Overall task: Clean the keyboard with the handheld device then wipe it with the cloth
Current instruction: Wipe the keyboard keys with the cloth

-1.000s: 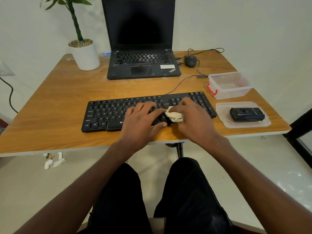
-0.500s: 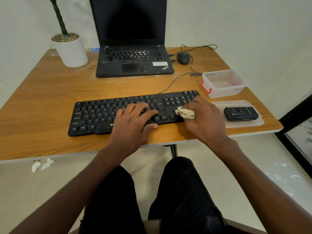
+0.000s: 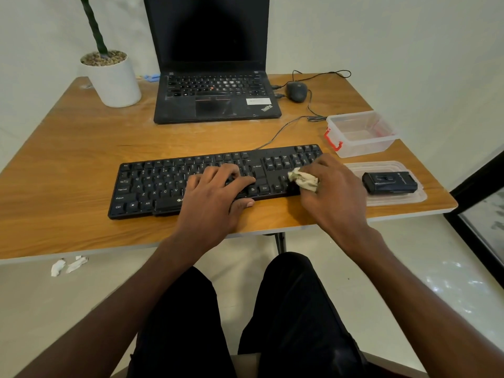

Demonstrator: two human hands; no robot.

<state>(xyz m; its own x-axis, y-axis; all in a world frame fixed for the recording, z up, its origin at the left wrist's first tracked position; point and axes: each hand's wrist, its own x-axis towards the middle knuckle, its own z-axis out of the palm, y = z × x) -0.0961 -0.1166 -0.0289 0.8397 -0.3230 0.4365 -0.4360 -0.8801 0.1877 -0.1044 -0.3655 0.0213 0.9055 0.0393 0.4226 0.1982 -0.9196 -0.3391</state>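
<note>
A black keyboard [image 3: 163, 184] lies across the front of the wooden table [image 3: 81, 143]. My left hand [image 3: 215, 195] rests flat on its middle keys with fingers spread, pressing it down. My right hand [image 3: 330, 192] is closed on a crumpled off-white cloth [image 3: 304, 180] and presses it on the keyboard's right end, by the arrow keys. The black handheld device [image 3: 390, 182] lies on a clear plastic lid [image 3: 401, 199] just right of my right hand.
An open black laptop [image 3: 215, 99] stands at the back, with a wired mouse [image 3: 296, 91] beside it. A white plant pot [image 3: 113, 80] is at the back left. A clear plastic box [image 3: 360, 133] with red clips sits behind the lid. Paper scraps [image 3: 68, 266] lie on the floor.
My right hand has slid the cloth to the right along the keyboard, from the middle to the right end. My left hand has stayed on the keys. The camera has shifted.
</note>
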